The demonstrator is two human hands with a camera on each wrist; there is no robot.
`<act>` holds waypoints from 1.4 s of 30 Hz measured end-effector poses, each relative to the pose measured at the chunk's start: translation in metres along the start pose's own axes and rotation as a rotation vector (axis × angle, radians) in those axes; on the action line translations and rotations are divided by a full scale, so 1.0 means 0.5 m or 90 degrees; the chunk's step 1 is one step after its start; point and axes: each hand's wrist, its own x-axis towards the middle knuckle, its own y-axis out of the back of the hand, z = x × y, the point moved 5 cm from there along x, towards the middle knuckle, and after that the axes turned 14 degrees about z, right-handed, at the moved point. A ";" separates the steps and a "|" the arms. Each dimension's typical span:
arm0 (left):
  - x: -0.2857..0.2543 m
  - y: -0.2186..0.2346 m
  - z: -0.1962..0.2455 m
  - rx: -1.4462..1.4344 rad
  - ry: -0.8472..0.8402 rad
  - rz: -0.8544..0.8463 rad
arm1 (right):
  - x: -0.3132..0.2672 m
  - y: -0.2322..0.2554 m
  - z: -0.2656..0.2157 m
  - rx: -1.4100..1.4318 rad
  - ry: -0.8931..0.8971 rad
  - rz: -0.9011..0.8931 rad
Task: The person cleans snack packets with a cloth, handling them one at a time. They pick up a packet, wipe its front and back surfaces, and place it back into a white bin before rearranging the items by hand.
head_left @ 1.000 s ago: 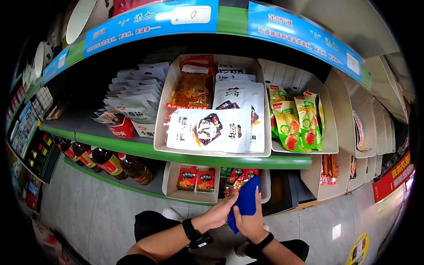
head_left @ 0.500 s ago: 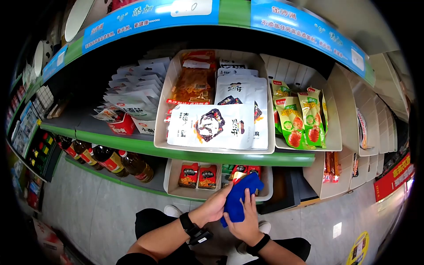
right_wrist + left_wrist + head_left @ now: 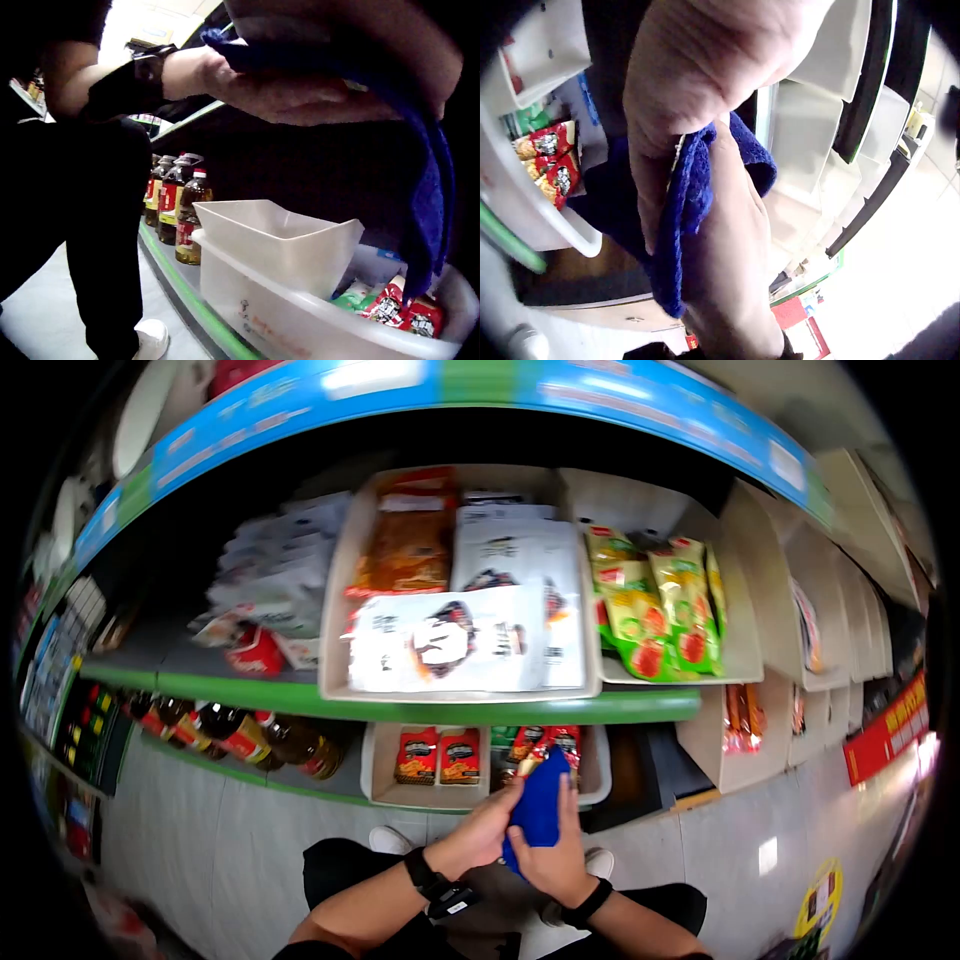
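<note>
A deep blue cloth (image 3: 538,806) lies folded between both hands, in front of the low shelf. The left hand (image 3: 482,833) grips from the left side. In the left wrist view a thin pale edge (image 3: 676,159) of a flat thing shows between its fingers and the cloth (image 3: 682,232); the rest of that thing is hidden, and I cannot tell its kind. From the right, the right hand (image 3: 553,862) holds the cloth between thumb and fingers, its fingers lying along it. In the right wrist view one end of the cloth (image 3: 431,202) hangs down above the bin of packets.
Red snack packets (image 3: 438,756) fill low bins just beyond the hands. Above, a shelf with a green edge (image 3: 430,708) carries a bin of white pouches (image 3: 445,645) and one of green packets (image 3: 635,615). Oil bottles (image 3: 300,745) stand lower left; more bins (image 3: 735,735) hang at right.
The cloth went from upright to spread over the hands, and is now folded narrower between them. Both hands stay together; the head view has shifted slightly.
</note>
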 end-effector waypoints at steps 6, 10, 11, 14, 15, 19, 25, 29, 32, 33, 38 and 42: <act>-0.012 0.013 0.039 0.020 -0.039 -0.011 | -0.034 -0.020 -0.039 -0.036 0.191 -0.023; -0.013 0.001 0.040 0.043 -0.074 0.022 | 0.007 0.013 -0.045 -0.058 0.281 0.023; -0.024 -0.009 0.041 0.029 -0.072 0.010 | 0.013 0.014 -0.044 -0.059 0.283 0.043; -0.042 -0.042 0.035 0.090 -0.100 -0.025 | 0.037 0.032 -0.029 -0.080 0.248 0.070; -0.044 -0.049 0.030 0.115 -0.112 -0.027 | 0.045 0.037 -0.024 -0.088 0.230 0.072; -0.025 -0.013 0.012 0.162 -0.110 0.009 | 0.054 0.018 0.025 -0.125 0.110 0.000; -0.036 -0.015 0.046 0.126 -0.177 0.024 | 0.079 0.014 0.064 0.252 -0.264 -0.036; -0.017 -0.008 0.072 0.156 -0.241 0.014 | 0.084 -0.025 0.100 0.467 -0.347 0.114; 0.012 0.020 0.076 0.159 -0.278 0.040 | 0.076 0.037 0.044 0.540 -0.350 0.037; 0.033 0.046 0.071 0.143 -0.291 0.060 | 0.071 -0.026 0.063 0.373 -0.187 0.037; 0.070 0.088 0.027 0.068 -0.322 0.156 | -0.013 -0.015 -0.037 0.249 0.061 -0.105; 0.042 0.054 -0.012 0.031 -0.302 0.172 | -0.029 -0.010 -0.032 0.109 0.308 0.167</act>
